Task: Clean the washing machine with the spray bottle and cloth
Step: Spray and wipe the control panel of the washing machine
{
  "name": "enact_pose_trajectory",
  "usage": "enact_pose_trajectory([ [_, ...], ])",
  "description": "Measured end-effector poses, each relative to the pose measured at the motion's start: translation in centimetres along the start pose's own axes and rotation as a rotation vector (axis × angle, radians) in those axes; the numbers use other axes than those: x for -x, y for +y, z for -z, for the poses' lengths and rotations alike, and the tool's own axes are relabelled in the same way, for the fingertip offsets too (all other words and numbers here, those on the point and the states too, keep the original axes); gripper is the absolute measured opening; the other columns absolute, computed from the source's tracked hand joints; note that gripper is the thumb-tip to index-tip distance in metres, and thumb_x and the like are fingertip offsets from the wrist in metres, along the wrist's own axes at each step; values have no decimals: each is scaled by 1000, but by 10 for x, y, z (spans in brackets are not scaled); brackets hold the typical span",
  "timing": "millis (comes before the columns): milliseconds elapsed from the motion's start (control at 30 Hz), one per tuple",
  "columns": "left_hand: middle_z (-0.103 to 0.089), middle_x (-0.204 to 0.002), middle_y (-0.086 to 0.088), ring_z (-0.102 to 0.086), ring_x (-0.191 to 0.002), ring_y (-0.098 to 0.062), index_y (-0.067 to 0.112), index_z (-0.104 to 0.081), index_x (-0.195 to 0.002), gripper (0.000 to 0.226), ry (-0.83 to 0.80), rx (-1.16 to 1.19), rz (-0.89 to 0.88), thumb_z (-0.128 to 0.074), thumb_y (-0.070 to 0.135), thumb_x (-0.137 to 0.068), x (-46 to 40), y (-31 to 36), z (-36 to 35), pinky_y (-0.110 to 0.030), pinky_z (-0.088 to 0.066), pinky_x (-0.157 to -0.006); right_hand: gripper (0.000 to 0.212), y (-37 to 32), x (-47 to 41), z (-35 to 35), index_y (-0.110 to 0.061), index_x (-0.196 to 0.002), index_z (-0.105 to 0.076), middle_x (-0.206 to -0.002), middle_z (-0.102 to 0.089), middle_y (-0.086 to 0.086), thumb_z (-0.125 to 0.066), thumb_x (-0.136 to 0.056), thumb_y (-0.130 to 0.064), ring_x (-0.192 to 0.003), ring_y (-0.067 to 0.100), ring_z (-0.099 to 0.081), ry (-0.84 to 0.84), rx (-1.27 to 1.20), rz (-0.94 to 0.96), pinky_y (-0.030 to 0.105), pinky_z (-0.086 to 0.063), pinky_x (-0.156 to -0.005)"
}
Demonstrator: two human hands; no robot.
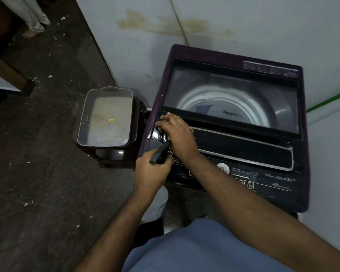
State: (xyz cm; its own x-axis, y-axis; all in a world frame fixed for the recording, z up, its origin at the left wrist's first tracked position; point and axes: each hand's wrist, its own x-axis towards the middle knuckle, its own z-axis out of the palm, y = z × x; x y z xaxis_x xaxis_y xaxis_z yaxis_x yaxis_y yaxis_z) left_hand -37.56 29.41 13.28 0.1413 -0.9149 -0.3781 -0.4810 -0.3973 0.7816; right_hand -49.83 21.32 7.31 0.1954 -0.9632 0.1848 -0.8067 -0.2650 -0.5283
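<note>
Head view shows a tray (106,116) on a stool, then the left hand (152,171) gripping the bottle (160,153), its nozzle toward the washer (243,134), whose front-left corner the right hand (177,134) presses, fingers curled, cloth hidden, so cleaning seems barely begun.

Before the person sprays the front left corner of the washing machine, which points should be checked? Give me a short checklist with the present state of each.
1. Spray bottle gripped by left hand: ok.
2. Nozzle aimed at the washing machine corner: ok.
3. Right hand out of the spray path: not ok, it rests just ahead of the nozzle.
4. Cloth ready in the right hand: cannot tell, none visible.
5. Lid shut, so the drum stays dry: ok.
6. Liquid left in the bottle: cannot tell.
</note>
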Motion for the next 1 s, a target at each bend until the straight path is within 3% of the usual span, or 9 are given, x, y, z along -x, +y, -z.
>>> enact_pose_trajectory([
  [167, -66, -62, 4, -63, -58, -11, 25, -63, -67, 26, -25, -30, -55, -74, 27, -90, -12, 8, 13, -15, -43, -50, 32, 11, 6, 10, -18, -118, -73, -128, -64, 2, -68, -87, -11, -135, 24, -51, -132, -70, 127, 46, -43, -110],
  [367, -65, -62, 5, -63, -56, -12, 27, -63, -70, 24, -62, 4, -80, -75, 25, -90, -10, 26, 4, -28, -51, -54, 27, 30, 24, 27, -16, -112, -77, -132, -65, -1, -75, -86, -12, -137, 18, -49, -224, -115, 201, 40, -40, -113],
  [633, -70, -69, -1, -71, -68, -25, 26, -64, -70, 24, -153, -19, -116, -78, 28, -89, 16, 51, -41, -44, -61, -66, 16, 86, 73, 65, -12, -99, -81, -120, -73, 5, -81, -84, -16, -130, 27, -59, -141, -121, 185, 49, -48, -107],
  [733, -72, -73, -4, -72, -72, -25, 27, -65, -72, 23, -195, -23, -153, -78, 25, -91, 30, 61, -64, -44, -60, -67, 18, 106, 90, 82, -14, -101, -81, -121, -73, 5, -81, -84, -17, -131, 26, -58, -143, -129, 124, 50, -48, -106],
  [867, -69, -69, -8, -67, -63, -24, 20, -69, -75, 20, -244, -39, -172, -75, 25, -93, 45, 68, -93, -35, -53, -58, 20, 131, 114, 104, -20, -106, -81, -130, -69, -1, -78, -88, -29, -134, 17, -53, -121, -154, 40, 42, -45, -109],
  [1000, -64, -60, -4, -60, -55, -22, 18, -64, -68, 25, -264, -89, -164, -74, 24, -91, 56, 72, -117, -39, -53, -56, 15, 153, 136, 130, -18, -103, -81, -128, -70, -2, -78, -89, -22, -133, 13, -53, -12, -197, -49, 31, -42, -110],
])
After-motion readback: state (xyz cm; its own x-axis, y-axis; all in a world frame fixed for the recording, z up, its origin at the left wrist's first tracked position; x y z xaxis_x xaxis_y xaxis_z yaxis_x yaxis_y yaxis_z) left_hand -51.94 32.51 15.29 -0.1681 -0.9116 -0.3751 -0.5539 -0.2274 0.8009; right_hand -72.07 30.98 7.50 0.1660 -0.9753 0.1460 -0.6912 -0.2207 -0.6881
